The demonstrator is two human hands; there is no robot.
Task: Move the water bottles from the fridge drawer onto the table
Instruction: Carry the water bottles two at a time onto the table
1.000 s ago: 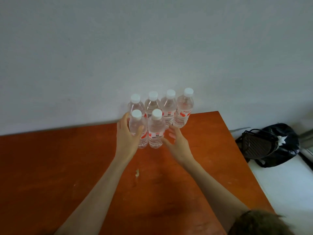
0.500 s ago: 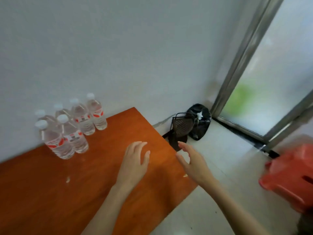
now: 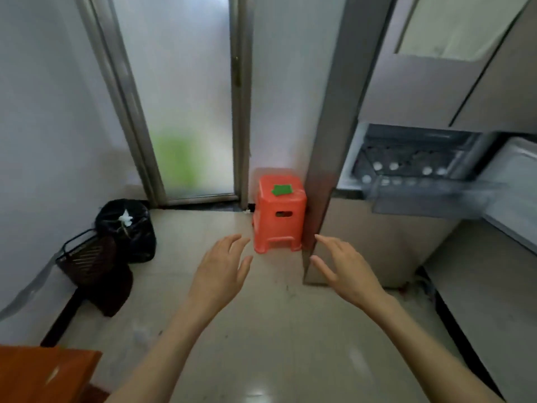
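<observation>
Reaching out over the floor, the left hand (image 3: 220,266) and right hand (image 3: 345,267) have loose, spread fingers and hold nothing. Well beyond the right hand, the clear fridge drawer (image 3: 412,170) sticks out, with about eight round white water bottle caps (image 3: 393,166) showing. One orange counter (image 3: 43,373) corner sits near the left arm.
</observation>
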